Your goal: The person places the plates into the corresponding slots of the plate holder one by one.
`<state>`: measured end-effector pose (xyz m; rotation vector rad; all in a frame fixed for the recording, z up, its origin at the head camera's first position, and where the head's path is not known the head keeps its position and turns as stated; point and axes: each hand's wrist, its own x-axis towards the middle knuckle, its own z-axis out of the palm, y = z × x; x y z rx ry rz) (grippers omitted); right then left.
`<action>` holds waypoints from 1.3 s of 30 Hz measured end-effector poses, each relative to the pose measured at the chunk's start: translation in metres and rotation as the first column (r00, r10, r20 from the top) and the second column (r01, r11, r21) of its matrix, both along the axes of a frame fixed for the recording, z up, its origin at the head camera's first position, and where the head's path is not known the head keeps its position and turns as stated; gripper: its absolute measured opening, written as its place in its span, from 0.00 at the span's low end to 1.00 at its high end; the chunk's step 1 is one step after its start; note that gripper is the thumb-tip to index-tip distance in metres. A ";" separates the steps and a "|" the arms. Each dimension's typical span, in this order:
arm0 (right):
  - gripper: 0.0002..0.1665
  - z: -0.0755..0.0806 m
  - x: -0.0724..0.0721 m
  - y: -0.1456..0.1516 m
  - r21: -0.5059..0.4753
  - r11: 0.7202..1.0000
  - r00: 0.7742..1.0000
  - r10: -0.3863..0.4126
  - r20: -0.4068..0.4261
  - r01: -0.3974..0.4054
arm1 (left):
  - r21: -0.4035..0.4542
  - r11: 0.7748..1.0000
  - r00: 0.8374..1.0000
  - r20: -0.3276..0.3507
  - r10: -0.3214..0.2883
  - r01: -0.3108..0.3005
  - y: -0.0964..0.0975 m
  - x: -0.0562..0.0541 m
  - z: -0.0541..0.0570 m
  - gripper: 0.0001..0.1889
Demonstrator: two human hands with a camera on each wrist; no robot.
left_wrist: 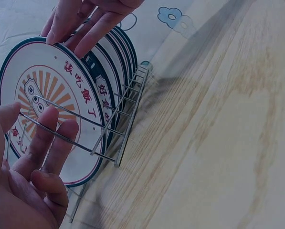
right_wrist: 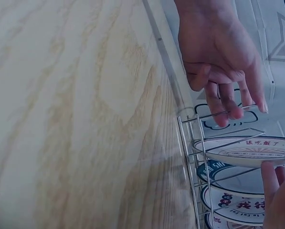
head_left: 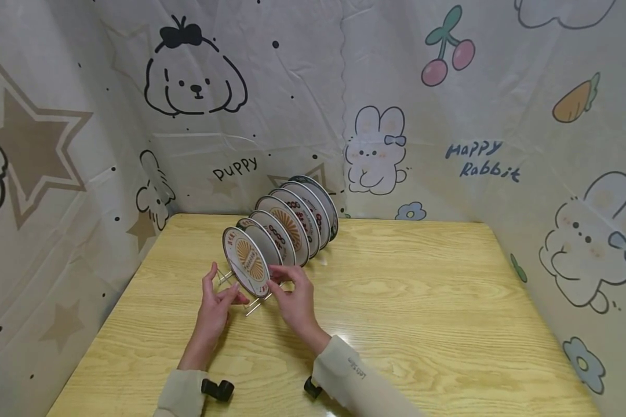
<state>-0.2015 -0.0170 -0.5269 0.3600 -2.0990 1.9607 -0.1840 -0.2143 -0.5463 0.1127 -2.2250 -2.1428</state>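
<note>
A round plate (head_left: pixel 242 258) with an orange sunburst and red characters stands on edge at the near end of a wire rack (left_wrist: pixel 117 163). My right hand (head_left: pixel 297 298) pinches this plate by its rim, thumb on the printed face and fingers behind. My left hand (head_left: pixel 216 304) holds the rack's near end wire, with fingers curled around it, as the left wrist view shows. Behind the front plate, several more dark-rimmed plates (head_left: pixel 284 223) stand in a row, leaning in the rack. Their lower parts are partly hidden by the plates in front and my right hand.
The rack stands on a light wooden table (head_left: pixel 422 307), left of its middle. A printed cloth (head_left: pixel 302 127) with cartoon animals hangs behind the table and along both sides. Small black devices (head_left: pixel 218 390) sit at both cuffs.
</note>
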 end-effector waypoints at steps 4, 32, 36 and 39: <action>0.17 0.001 0.000 0.000 0.000 1.000 1.000 -0.006 0.000 0.006 | 0.009 1.000 1.000 0.003 0.002 -0.002 0.000 -0.001 -0.001 0.40; 0.18 0.002 -0.001 0.005 -0.014 0.999 0.999 0.031 0.044 -0.030 | 0.001 1.000 1.000 0.025 0.012 -0.012 0.001 -0.001 0.002 0.40; 0.18 0.003 0.000 0.007 -0.007 0.999 0.996 0.038 0.081 -0.037 | -0.007 1.000 0.999 0.042 0.019 -0.019 0.000 0.000 0.002 0.40; 0.18 0.005 0.001 0.008 -0.006 0.999 0.994 0.038 0.099 -0.038 | -0.015 0.999 0.998 0.062 0.032 -0.032 -0.001 0.001 0.001 0.40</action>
